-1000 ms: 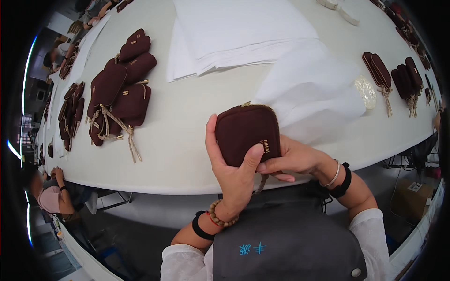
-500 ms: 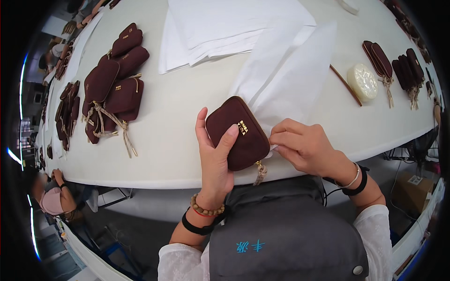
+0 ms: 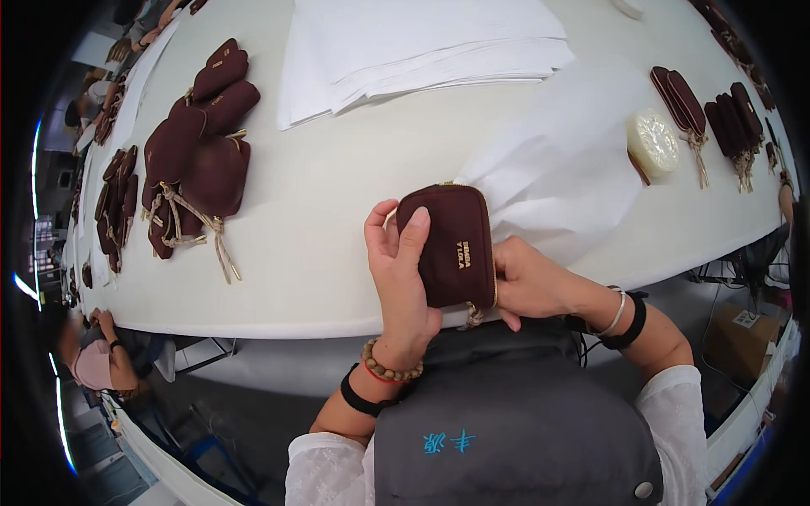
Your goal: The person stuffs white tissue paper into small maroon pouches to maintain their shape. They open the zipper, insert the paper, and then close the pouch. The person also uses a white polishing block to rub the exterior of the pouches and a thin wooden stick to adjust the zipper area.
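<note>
A burgundy zip pouch [image 3: 443, 253] with gold lettering is upright in my left hand [image 3: 401, 270], whose thumb presses on its front while the fingers go behind. Gold zip teeth run along its top and right edge, and a beige braided cord pull [image 3: 474, 317] hangs at the bottom. My right hand [image 3: 536, 278] is at the pouch's right edge. Most of its fingers are hidden by the pouch, so I cannot tell whether they are inside or behind it. A thin white sheet [image 3: 565, 160] fans out from the pouch's upper right side.
A stack of white sheets [image 3: 413, 51] lies at the far middle of the table. Burgundy pouches with cords are piled at the left [image 3: 181, 152] and grouped at the right [image 3: 732, 126]. A roll of clear tape [image 3: 654, 145] is near the right group. Other people sit along the left.
The pouch has turned more upright and shifted slightly right with my left hand. My right hand's fingertips have passed out of sight at its edge. The white sheet has swung right, covering most of the brown stick.
</note>
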`<act>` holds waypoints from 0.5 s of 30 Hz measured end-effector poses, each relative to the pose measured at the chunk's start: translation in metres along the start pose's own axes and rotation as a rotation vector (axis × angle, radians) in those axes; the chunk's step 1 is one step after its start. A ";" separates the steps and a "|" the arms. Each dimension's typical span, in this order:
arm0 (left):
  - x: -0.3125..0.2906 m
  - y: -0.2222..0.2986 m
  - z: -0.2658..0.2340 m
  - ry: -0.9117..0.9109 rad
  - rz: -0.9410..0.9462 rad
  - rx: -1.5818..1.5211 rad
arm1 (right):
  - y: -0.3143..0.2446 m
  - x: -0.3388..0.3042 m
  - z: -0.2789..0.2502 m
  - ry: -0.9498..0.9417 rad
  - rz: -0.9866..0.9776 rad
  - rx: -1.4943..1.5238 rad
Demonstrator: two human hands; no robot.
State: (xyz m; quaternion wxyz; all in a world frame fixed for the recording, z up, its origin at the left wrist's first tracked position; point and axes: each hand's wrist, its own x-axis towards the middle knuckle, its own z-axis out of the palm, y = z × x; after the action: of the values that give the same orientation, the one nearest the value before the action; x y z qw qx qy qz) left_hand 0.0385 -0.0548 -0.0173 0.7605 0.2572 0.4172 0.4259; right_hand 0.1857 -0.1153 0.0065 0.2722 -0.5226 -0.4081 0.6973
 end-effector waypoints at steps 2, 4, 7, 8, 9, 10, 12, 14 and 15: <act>-0.002 0.005 0.002 -0.061 -0.022 0.006 | 0.003 0.007 0.006 0.138 -0.103 0.100; -0.007 0.002 0.003 -0.073 -0.007 0.083 | 0.002 0.009 0.006 0.259 -0.159 0.126; -0.012 0.007 -0.001 -0.065 0.051 0.055 | 0.007 0.006 0.004 0.445 -0.634 -0.290; -0.009 0.005 -0.007 -0.064 0.099 0.050 | 0.005 -0.001 0.002 0.359 -0.533 -0.276; -0.008 0.002 -0.009 -0.057 0.096 0.047 | 0.009 0.001 0.004 0.361 -0.581 -0.330; -0.007 0.000 -0.009 -0.049 0.092 0.045 | 0.014 0.005 0.007 0.363 -0.630 -0.383; -0.005 -0.002 -0.009 -0.029 0.104 0.036 | 0.017 0.010 0.004 0.357 -0.664 -0.399; -0.009 -0.001 -0.006 -0.022 0.097 0.034 | 0.015 0.013 -0.002 0.342 -0.623 -0.317; -0.011 -0.001 -0.005 -0.018 0.094 0.033 | 0.011 0.012 -0.001 0.348 -0.475 -0.197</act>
State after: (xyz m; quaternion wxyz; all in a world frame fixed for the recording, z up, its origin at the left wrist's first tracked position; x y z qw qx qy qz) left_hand 0.0316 -0.0651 -0.0160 0.7390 0.2927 0.4049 0.4520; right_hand 0.1835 -0.1112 -0.0094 0.4414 -0.5479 -0.5317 0.4714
